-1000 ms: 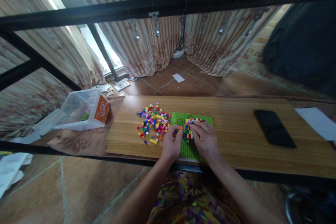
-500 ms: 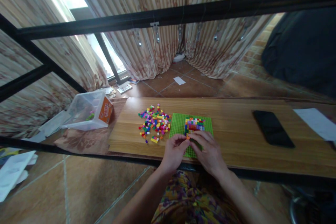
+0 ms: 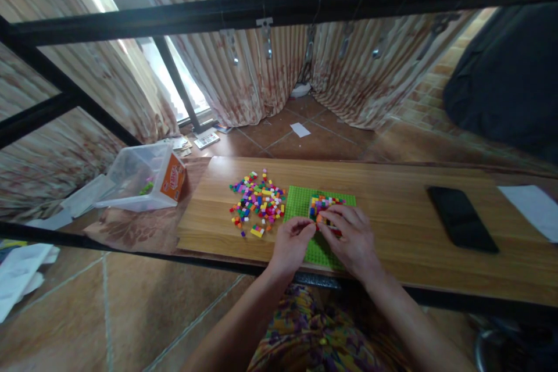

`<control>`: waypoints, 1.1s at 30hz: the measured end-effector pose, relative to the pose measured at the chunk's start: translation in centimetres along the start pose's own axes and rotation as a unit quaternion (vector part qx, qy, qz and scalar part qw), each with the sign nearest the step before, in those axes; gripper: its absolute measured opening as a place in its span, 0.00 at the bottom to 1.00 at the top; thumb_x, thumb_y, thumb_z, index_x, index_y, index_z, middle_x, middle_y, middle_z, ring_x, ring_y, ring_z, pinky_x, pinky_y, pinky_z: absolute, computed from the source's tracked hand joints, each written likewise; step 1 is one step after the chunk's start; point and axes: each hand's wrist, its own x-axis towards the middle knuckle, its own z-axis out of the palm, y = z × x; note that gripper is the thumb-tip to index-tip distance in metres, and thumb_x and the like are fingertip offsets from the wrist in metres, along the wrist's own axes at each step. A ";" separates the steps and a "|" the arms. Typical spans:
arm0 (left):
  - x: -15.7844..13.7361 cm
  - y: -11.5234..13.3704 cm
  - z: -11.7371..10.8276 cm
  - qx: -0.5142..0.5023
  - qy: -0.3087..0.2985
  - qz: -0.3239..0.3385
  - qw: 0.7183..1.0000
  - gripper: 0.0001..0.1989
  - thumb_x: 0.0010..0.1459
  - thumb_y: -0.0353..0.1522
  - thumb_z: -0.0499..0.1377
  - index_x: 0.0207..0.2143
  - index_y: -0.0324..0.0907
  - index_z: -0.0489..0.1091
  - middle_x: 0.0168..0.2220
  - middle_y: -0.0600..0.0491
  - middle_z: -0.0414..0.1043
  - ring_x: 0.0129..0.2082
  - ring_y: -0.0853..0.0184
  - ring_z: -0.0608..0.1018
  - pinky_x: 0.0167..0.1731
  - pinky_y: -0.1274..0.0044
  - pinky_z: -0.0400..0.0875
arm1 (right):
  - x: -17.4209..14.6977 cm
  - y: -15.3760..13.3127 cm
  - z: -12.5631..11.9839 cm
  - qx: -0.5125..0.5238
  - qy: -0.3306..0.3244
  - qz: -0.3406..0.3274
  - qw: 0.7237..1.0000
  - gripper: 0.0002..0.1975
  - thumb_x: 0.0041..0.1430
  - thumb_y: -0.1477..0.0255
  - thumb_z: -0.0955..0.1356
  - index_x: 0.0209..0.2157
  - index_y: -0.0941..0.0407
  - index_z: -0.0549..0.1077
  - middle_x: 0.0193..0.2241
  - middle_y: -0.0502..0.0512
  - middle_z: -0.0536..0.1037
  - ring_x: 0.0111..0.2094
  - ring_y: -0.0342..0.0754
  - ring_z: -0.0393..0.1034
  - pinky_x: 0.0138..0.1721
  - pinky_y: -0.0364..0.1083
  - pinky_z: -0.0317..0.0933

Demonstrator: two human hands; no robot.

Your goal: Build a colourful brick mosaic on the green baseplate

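Note:
Both my hands meet over a green studded baseplate [image 3: 297, 200] that lies on the wooden board. My right hand [image 3: 352, 239] is closed, with a small orange toy brick [image 3: 319, 218] at its thumb and fingertips. Close against it, my left hand [image 3: 291, 246] pinches thumb and forefinger together at the near left edge of the built bricks. Whatever it holds is too small to make out. Rows of coloured bricks [image 3: 321, 201] are set on the baseplate, partly covered by my right hand. Left of the plate lies a loose pile of small bricks [image 3: 260, 200].
A clear plastic box [image 3: 137, 203] with an orange label stands left of the wooden board [image 3: 392, 215]. On the right lie a black phone [image 3: 461, 218] and a white sheet of paper [image 3: 534, 209]. A black metal bar [image 3: 279, 4] crosses the far side above the board.
The orange brick, between both hands' fingertips before, now shows at my right fingertips, slightly farther up the plate. My hands have shifted a little, and the whole view has tilted slightly.

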 end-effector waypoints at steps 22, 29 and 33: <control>2.3 -1.5 -0.6 0.160 0.037 0.077 0.983 0.10 0.55 0.29 0.59 0.40 0.38 0.73 0.28 0.56 0.72 0.25 0.73 0.70 0.29 0.80 0.65 | 0.1 0.1 2.0 -0.122 0.029 0.029 0.992 0.11 0.60 0.67 0.69 0.44 0.51 0.79 0.58 0.57 0.71 0.54 0.56 0.63 0.53 0.55 0.57; 2.3 -1.6 -0.6 0.170 0.036 0.080 0.982 0.10 0.55 0.28 0.59 0.40 0.38 0.73 0.28 0.56 0.72 0.24 0.73 0.70 0.27 0.81 0.64 | 0.1 0.6 2.5 -0.084 0.045 0.040 0.995 0.11 0.60 0.67 0.70 0.44 0.50 0.78 0.54 0.56 0.74 0.52 0.55 0.65 0.51 0.55 0.60; 2.2 -1.8 -0.7 0.174 0.033 0.089 0.980 0.09 0.56 0.28 0.58 0.40 0.39 0.74 0.29 0.55 0.72 0.24 0.73 0.70 0.27 0.81 0.63 | -0.3 0.7 2.4 -0.069 0.046 0.045 0.996 0.11 0.61 0.67 0.69 0.45 0.51 0.78 0.52 0.57 0.75 0.52 0.54 0.66 0.50 0.54 0.60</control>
